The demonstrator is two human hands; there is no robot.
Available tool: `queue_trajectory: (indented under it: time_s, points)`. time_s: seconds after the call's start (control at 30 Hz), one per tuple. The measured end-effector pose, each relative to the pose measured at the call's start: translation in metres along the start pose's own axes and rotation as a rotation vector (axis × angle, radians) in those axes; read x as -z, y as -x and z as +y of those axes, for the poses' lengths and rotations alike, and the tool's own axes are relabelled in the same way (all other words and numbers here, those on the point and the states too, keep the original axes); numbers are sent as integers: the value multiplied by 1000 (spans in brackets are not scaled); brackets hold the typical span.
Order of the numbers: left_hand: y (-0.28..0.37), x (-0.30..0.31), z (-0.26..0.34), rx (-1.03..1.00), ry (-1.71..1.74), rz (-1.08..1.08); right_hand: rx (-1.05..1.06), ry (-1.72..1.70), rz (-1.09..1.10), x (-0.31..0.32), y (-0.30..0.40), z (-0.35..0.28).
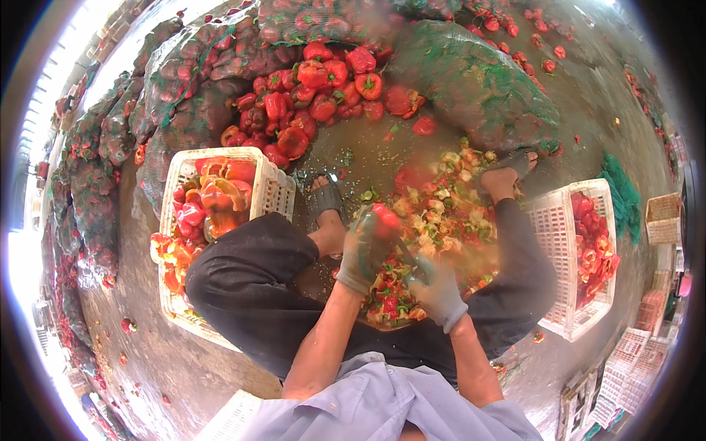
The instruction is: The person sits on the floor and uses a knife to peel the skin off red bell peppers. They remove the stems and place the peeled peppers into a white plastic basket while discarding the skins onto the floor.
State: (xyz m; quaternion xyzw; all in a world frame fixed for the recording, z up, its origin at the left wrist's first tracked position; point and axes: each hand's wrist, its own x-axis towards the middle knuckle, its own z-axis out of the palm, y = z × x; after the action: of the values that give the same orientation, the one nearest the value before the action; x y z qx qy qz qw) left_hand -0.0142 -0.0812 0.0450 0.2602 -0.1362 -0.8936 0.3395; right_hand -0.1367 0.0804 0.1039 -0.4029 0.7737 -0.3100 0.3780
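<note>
Both my hands wear grey-green work gloves. My left hand (364,251) is closed on a red bell pepper (385,218), which shows blurred at its fingers. My right hand (437,289), lower and to the right, grips a tool, seemingly a knife (406,252), whose dark blade points up towards the pepper. Under and beyond the hands, between my legs, lies a heap of pepper cores and scraps (436,220). Whole red bell peppers (309,93) are piled farther ahead on the wet floor.
A white plastic crate (212,151) of opened peppers stands by my left knee, another crate (557,248) of red peppers by my right. Full mesh sacks (474,82) lie ahead, with more sacks (94,204) at far left. A green net (620,195) and stacked crates (623,364) are at right.
</note>
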Motion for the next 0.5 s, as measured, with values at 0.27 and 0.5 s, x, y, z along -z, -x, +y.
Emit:
queue_trajectory:
  time_s: [0.27, 0.5]
  points:
    - [15, -11, -12, -59, -236, 28, 101, 36, 296, -8, 47, 11]
    - [36, -26, -24, -38, -406, 50, 84, -150, 253, -7, 34, -18]
